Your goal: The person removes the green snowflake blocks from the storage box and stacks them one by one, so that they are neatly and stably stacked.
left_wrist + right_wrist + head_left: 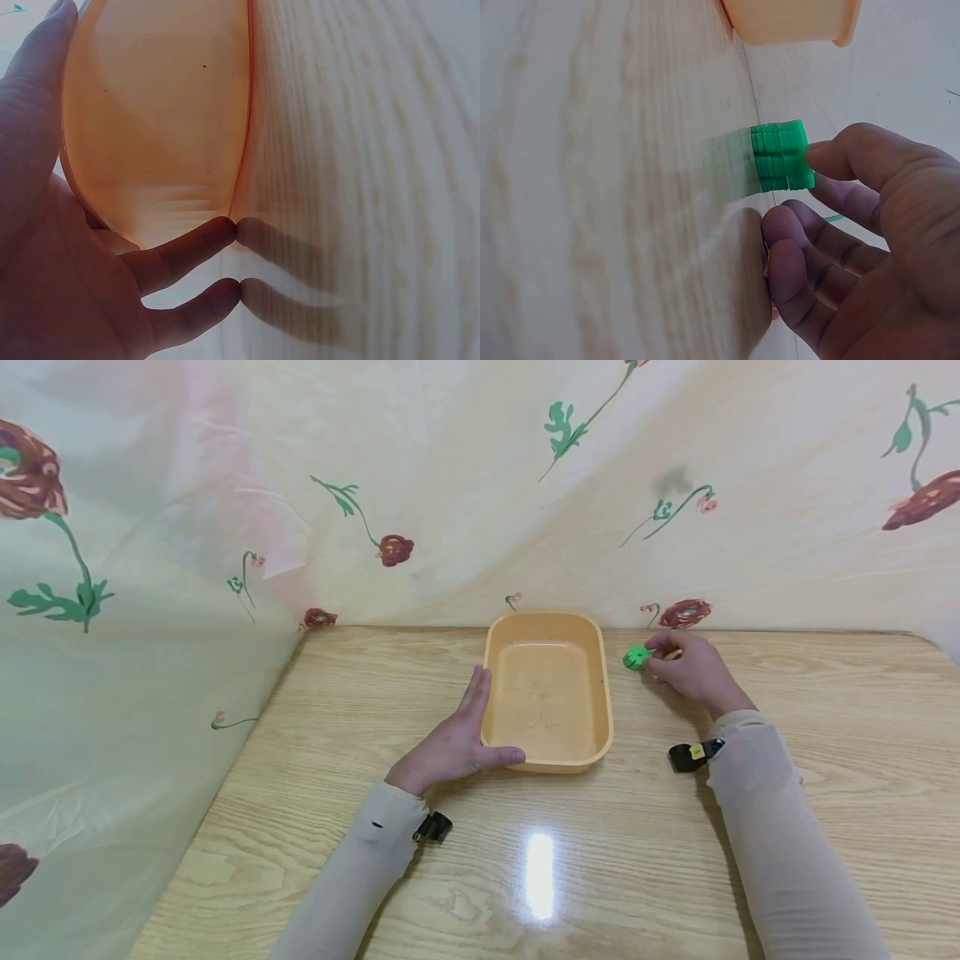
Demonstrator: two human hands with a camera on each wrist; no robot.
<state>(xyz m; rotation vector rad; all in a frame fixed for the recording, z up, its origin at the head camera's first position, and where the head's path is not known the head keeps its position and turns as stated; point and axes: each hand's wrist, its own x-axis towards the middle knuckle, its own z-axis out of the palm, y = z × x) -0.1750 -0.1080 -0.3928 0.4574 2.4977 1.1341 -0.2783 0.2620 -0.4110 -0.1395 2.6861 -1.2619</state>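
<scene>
A stack of green notched discs (637, 657) stands on the table, to the right of an orange plastic tray (607, 693). My right hand (688, 668) pinches the stack (781, 156) near its top, thumb on the near side and index finger partly hidden behind. The other fingers of the right hand (877, 232) are curled, with tips close to the tabletop. Against the left side of the tray rests my left hand (453, 739), its fingers extended along the wall and its thumb at the near rim. Two fingertips (225, 289) touch the tabletop in the left wrist view.
The wooden table (300, 760) meets a flower-patterned sheet (450, 485) at the back and left. A black wrist camera (684, 757) sits by the right sleeve, another black device (435, 827) by the left. Light reflects on the tabletop in front of the tray.
</scene>
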